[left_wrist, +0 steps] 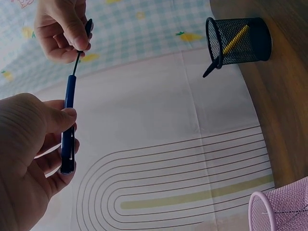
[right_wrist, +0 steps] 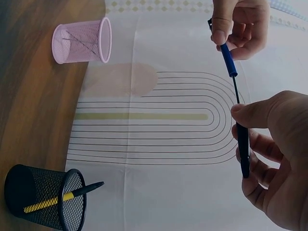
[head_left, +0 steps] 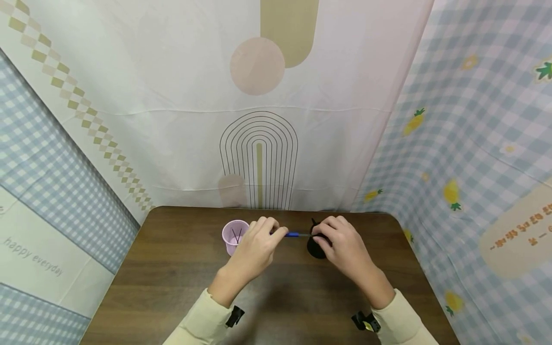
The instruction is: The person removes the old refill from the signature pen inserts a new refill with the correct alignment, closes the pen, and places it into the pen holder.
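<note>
1. Left hand [head_left: 256,244]: fingers closed, pinching slim, straight blue plastic pen barrel [left_wrist: 68,120].
2. Right hand [head_left: 345,244]: fingers closed, pinching slim, tapered black pen piece [right_wrist: 243,147].
3. Thin dark rod [right_wrist: 236,89] spans gap between both, held over brown wooden table [head_left: 172,273].

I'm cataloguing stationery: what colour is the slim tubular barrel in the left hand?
Blue; the barrel shows best in the left wrist view.
</note>
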`<state>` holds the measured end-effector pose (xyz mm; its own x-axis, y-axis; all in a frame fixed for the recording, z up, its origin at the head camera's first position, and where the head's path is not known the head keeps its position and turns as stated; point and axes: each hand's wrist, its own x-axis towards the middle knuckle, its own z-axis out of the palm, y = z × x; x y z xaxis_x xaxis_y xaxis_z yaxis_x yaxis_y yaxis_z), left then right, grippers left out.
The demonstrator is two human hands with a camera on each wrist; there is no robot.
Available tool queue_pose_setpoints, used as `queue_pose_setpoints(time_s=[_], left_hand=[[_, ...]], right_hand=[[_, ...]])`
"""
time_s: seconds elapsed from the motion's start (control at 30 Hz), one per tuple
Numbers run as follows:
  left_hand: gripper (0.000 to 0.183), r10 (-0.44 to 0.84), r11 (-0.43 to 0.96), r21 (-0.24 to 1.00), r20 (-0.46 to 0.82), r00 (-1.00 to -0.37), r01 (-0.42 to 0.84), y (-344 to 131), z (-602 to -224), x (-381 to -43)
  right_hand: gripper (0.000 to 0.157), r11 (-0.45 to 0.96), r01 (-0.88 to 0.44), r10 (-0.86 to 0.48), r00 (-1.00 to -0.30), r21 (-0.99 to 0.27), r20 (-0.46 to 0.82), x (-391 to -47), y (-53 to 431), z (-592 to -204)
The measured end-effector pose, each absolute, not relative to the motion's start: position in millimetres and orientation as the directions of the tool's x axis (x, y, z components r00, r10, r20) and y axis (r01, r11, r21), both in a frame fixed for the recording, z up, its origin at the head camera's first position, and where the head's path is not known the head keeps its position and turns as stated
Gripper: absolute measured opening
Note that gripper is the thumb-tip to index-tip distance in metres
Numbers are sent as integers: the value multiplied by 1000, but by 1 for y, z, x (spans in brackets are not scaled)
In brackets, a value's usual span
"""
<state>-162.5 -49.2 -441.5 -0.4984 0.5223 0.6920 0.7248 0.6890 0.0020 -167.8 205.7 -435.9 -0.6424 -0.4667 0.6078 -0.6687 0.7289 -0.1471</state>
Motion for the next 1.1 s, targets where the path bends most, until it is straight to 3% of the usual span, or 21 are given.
queue_pose_setpoints(time_s=[1.1], left_hand=[[26,498,681,44,703,-507,731,-63,-449,-163]], right_hand=[[20,743,-654,-453,-651,-146,610,-168,213,-436]])
